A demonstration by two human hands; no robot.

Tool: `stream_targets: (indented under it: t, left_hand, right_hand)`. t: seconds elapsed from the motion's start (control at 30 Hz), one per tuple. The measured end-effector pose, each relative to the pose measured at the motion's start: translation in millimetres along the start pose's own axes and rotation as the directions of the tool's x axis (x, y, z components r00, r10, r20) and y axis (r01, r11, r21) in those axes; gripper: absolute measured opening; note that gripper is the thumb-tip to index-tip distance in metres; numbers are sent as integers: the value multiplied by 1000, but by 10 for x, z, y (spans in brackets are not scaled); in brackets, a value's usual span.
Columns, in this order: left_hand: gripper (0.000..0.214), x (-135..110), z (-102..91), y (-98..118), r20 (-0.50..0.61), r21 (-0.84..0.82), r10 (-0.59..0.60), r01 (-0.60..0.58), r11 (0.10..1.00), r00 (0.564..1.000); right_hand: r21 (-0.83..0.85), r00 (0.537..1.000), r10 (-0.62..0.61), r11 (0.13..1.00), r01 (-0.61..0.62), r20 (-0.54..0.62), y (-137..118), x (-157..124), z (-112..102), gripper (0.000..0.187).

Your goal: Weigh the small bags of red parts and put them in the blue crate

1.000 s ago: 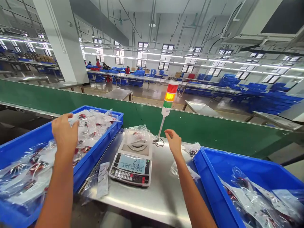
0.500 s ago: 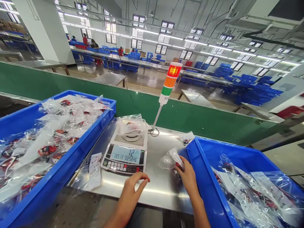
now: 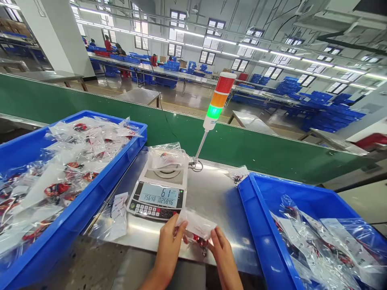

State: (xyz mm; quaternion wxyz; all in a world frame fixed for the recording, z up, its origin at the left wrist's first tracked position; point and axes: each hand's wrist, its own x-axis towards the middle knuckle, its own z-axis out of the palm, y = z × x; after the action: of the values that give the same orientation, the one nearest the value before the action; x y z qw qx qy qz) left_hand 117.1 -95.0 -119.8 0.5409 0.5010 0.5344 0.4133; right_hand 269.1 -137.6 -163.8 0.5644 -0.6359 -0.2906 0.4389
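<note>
One left hand (image 3: 171, 245), one right hand (image 3: 222, 257), and one bag (image 3: 196, 225) in them. Two blue bins: left bin (image 3: 99, 177), right bin (image 3: 260, 217). One scale (image 3: 159, 197) with one other bag (image 3: 167, 157) on it. One light pole (image 3: 219, 100) with three colors.

The left hand (image 3: 169, 249) and right hand (image 3: 222, 255) grip a clear plastic bag (image 3: 196, 225) of red parts above a steel table (image 3: 217, 201). From the hands, a digital scale (image 3: 159, 193) sits at eleven o'clock, a blue crate (image 3: 105, 177) of bagged parts at ten, a second blue crate (image 3: 260, 225) at three, and a stack light (image 3: 218, 96) glows green at twelve.
</note>
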Motion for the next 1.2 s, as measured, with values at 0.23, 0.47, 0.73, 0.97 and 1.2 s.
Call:
stream_targets:
  t: [0.23, 0.47, 0.73, 0.97, 1.2]
  left_hand:
    - [55, -12, -34, -123, -154, 224, 73, -37, 974, 985]
    - [48, -16, -73, -94, -208, 257, 151, -95, 962, 967]
    - [46, -32, -86, 41, -110, 120, 117, -103, 987, 987]
    - [43, -26, -88, 12, -79, 241, 177, -154, 958, 981]
    - [43, 298, -283, 227, 136, 496, 464, -466, 733, 875]
  right_hand:
    - [-220, 956, -153, 971, 98, -250, -172, -255, 238, 57]
    - [-480, 890, -392, 842, 245, -233, -237, -91, 154, 56]
    - [-104, 978, -93, 992, 74, -187, -270, 0, 126, 58]
    - [-405, 904, -358, 881, 244, -233, -211, 57, -1, 62]
    - [-83, 993, -87, 992, 94, 82, -531, 129, -181, 49]
